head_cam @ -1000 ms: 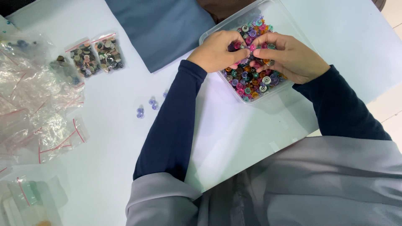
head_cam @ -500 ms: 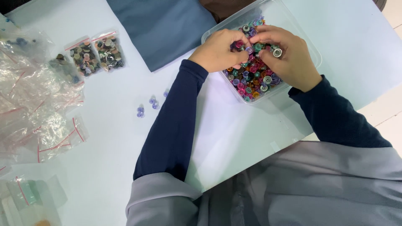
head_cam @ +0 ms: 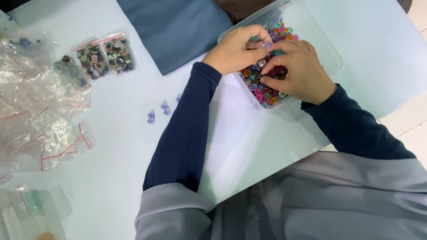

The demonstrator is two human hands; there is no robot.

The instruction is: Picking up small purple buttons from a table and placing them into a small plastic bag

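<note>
Our left hand (head_cam: 233,51) pinches a pale purple button (head_cam: 267,45) in its grip over the clear tub (head_cam: 327,53) of mixed buttons, at two o'clock on the white surface (head_cam: 115,133). Our right hand (head_cam: 298,71) rests in the buttons, fingers curled; its grip we cannot tell. Loose purple buttons (head_cam: 162,111) lie at nine o'clock of our left sleeve.

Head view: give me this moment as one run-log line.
left hand: pinching lilac button | right hand: fingers in buttons | tub: on table | loose lilac buttons: left of sleeve
</note>
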